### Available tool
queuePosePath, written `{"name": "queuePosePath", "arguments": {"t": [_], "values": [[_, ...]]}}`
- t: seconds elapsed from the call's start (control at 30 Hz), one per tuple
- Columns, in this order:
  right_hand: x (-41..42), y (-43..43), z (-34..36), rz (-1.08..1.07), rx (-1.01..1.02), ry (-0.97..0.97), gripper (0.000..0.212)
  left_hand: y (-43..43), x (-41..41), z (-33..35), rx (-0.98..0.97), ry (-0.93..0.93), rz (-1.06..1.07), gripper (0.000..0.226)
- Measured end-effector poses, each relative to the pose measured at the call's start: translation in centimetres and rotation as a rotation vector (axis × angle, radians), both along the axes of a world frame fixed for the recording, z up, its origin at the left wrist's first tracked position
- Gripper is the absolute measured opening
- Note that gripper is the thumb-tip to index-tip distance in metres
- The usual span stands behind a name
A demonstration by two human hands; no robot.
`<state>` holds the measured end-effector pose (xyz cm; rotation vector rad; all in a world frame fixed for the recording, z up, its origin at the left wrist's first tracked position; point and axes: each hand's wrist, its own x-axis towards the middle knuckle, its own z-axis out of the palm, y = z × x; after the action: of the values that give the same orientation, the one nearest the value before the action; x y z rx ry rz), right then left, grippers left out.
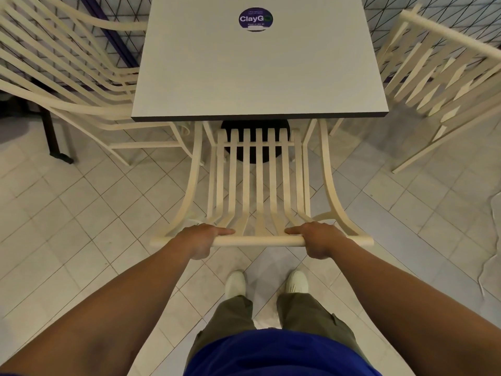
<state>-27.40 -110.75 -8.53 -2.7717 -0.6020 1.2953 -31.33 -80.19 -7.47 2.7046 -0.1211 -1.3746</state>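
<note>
1. Two risks stand out, as I judge it. If the chair [259, 172] is pushed further in, its front slats could knock the dark pedestal [254, 125], or its armrests could catch under the near edge of the tabletop [257, 71]. A crooked push could swing it into the neighbouring chair on the left [67, 77], whose frame sits near.
2. If it is pulled back instead, the legs could scrape the tiled floor [81, 213] or come onto the white shoes [235, 283] standing just behind it.
3. The chair stands on the floor at the tabletop's near edge, with its armrest ends passing under that edge and its back toward the person.
4. The left hand [199, 240] is clenched around the top rail [257, 242], left of the rail's middle, with the forefinger lying straight along the rail toward the centre.
5. The right hand [318, 238] grasps the same rail right of the middle, mirrored, with its forefinger pointing inward. The two hands are well apart.
</note>
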Motion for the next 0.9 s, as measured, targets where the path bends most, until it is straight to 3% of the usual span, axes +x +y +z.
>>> {"name": "queuePosePath", "arguments": {"t": [0.27, 0.63, 0.9], "values": [[0.0, 0.1, -0.1, -0.011, 0.005, -0.003, 0.075, -0.1, -0.1, 0.8, 0.013, 0.001, 0.003, 0.089], [-0.9, -0.1, 1.3, -0.010, 0.038, -0.055, 0.052, -0.6, -1.5, 1.8, 0.006, -0.112, -0.025, 0.078], [-2.5, -0.4, 3.1, -0.048, 0.038, -0.110, 0.057, -1.3, -2.8, 2.9, -0.044, -0.172, -0.041, 0.076]]}}
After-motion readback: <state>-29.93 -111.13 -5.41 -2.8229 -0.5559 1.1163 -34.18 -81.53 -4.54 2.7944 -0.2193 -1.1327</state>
